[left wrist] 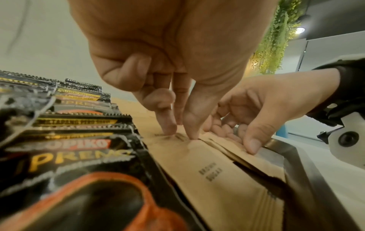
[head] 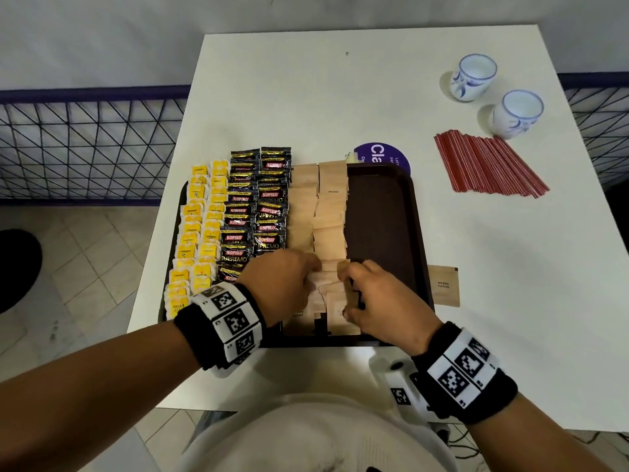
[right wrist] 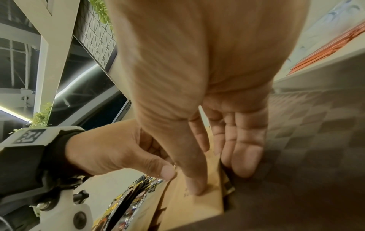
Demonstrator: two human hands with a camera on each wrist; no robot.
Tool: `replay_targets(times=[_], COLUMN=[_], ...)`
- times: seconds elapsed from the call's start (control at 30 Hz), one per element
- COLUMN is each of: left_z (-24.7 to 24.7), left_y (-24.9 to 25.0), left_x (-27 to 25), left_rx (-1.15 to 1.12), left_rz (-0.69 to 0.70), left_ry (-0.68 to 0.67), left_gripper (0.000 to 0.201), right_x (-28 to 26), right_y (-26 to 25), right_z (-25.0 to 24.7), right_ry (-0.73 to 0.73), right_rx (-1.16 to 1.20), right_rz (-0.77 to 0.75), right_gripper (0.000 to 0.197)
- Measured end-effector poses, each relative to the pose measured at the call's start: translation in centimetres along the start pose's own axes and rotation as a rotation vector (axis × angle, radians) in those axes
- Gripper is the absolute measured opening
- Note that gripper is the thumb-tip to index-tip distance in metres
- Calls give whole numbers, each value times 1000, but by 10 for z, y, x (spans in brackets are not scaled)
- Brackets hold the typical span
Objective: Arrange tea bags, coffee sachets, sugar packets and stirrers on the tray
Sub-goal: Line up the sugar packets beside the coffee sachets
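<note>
Both hands down at the near end of the tray [head: 384,206]: my left hand [head: 282,284] presses fingertips onto the sugar packets [head: 326,212], my right hand [head: 384,301] pinches them, thumb on top; stirrers [head: 486,165] lie on the table [head: 306,97], right of the tray

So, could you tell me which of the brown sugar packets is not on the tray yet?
The lone packet lying on the white table, right of the tray; all the others are on the tray.
</note>
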State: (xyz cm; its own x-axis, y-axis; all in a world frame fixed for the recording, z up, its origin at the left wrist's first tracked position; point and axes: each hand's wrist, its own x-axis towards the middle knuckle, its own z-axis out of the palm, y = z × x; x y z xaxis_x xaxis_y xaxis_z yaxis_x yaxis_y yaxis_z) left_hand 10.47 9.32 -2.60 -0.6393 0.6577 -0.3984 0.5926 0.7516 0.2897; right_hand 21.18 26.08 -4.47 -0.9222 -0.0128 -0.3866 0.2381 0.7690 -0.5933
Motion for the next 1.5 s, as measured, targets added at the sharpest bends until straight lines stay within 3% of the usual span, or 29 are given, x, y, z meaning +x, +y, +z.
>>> replay_targets(times=[0.13, 0.4, 0.9, 1.2, 1.27, 1.43, 1.5], left_z=[1, 0, -6, -2, -4, -11, -14], left_y=[7, 10, 8, 11, 10, 0, -3], left_x=[4, 12, 24, 27, 26, 25, 27], left_rx=[52, 35, -39, 30, 22, -8, -20], left_rz=[32, 14, 25, 50, 63, 48, 32], left_ry=[-15, 15, -14, -3, 23, 104, 114], left_gripper=[34, 11, 16, 12, 11, 13, 13], right_x=[1, -3, -9, -9, -13, -32, -39], right_y=[-2, -1, 0, -4, 1, 60, 83], right_z=[-1, -2, -2, 2, -4, -51, -64], right_ry=[29, 22, 53, 95, 140, 490, 414], right_rx=[6, 27, 70, 89, 96, 143, 97], right_rz=[17, 30, 17, 2, 37, 276, 372], right_gripper=[35, 47, 32, 26, 28, 40, 51])
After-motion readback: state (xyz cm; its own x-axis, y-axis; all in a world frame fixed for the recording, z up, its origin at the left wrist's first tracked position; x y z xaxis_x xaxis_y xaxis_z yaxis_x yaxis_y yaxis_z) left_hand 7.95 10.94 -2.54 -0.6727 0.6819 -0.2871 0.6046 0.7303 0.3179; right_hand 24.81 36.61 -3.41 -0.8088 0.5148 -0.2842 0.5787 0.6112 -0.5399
